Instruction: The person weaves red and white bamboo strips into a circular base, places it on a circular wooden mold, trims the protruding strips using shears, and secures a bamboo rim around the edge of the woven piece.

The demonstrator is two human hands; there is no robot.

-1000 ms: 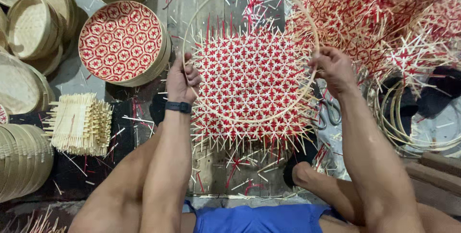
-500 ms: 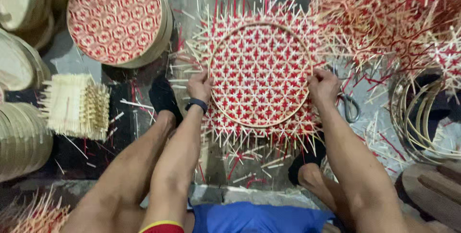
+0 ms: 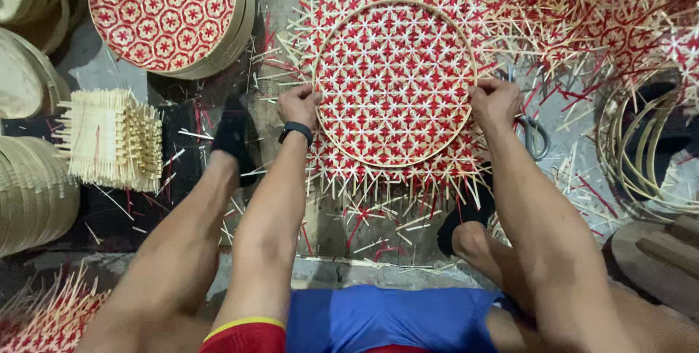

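Note:
A flat red and white woven bamboo mat point(image 3: 393, 84) lies on the floor in front of me, its loose strip ends sticking out all round. A thin round bamboo hoop point(image 3: 342, 148) lies flat on top of it. My left hand point(image 3: 297, 105), with a black wristband, grips the hoop's left side. My right hand point(image 3: 495, 102) grips the hoop's right side. Both hands press the hoop against the mat.
A stack of finished round red and white trays point(image 3: 171, 14) stands at the upper left. A bundle of pale bamboo strips point(image 3: 113, 138) lies left. Scissors point(image 3: 535, 135) rest beside my right hand. Loose hoops point(image 3: 641, 149) lie right, more woven mats point(image 3: 597, 11) upper right.
The hoop, held tilted above the mat a second ago, has come down flat onto it. Both hands have moved lower along the hoop's sides, and my view has shifted closer.

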